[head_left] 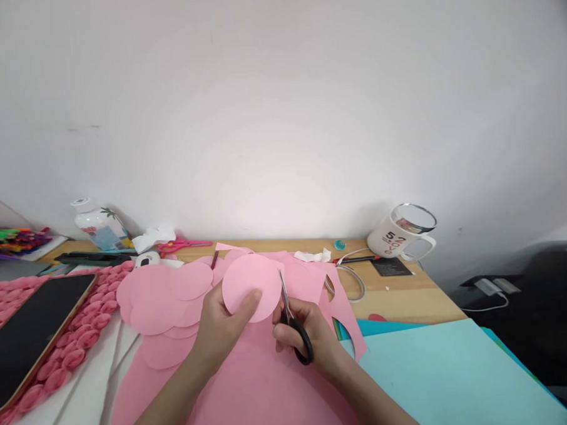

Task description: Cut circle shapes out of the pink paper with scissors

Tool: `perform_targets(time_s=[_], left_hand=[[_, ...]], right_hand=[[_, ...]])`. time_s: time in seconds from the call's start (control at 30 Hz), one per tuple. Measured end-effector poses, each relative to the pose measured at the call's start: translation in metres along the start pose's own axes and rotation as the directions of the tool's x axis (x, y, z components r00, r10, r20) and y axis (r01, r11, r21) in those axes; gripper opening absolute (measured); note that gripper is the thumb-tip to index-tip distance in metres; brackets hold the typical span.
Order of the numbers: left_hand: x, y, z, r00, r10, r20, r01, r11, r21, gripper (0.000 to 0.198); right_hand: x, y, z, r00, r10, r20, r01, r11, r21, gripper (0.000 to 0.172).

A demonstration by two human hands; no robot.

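Observation:
My left hand (225, 321) pinches a round pink paper disc (252, 279) by its lower left side, thumb on top. In my right hand (305, 334) is a pair of scissors (297, 334) with black handles, its blades pointing up at the disc's right edge. Whether the blades are cutting into the paper I cannot tell. Behind and left of my left hand lies an overlapping heap of pink paper circles (162, 299). Larger pink paper (253, 383) spreads beneath both hands.
A phone (35, 336) rests on a ruffled pink mat (85, 340) at left. Farther back are a white bottle (100, 223) and pink scissors (184, 244). A white mug (399, 232) stands at right, behind light blue sheets (450, 374). Pink offcuts (347, 313) lie beside my right hand.

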State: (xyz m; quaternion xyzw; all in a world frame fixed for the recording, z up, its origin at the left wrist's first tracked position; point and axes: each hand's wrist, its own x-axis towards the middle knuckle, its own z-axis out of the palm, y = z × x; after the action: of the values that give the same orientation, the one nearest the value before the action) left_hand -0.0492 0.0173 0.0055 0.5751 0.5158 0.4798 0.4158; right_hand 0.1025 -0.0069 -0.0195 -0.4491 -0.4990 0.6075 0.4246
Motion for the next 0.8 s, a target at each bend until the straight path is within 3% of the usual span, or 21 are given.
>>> perform_targets(time_s=[0.53, 0.8], left_hand=[[0.0004, -0.0015, 0.0002, 0.999, 0.015, -0.035, -0.016, 0.999, -0.036, 0.021], [-0.0011, -0.0006, 0.0046, 0.992, 0.009, -0.122, 0.005, 0.993, 0.117, 0.028]], right_hand=[[0.0018, 0.0002, 0.0008, 1.0, -0.021, 0.01, 0.021, 1.0, -0.013, 0.013], [0.0021, 0.0082, 0.0003, 1.0, -0.012, 0.017, 0.011, 0.999, 0.041, 0.015]])
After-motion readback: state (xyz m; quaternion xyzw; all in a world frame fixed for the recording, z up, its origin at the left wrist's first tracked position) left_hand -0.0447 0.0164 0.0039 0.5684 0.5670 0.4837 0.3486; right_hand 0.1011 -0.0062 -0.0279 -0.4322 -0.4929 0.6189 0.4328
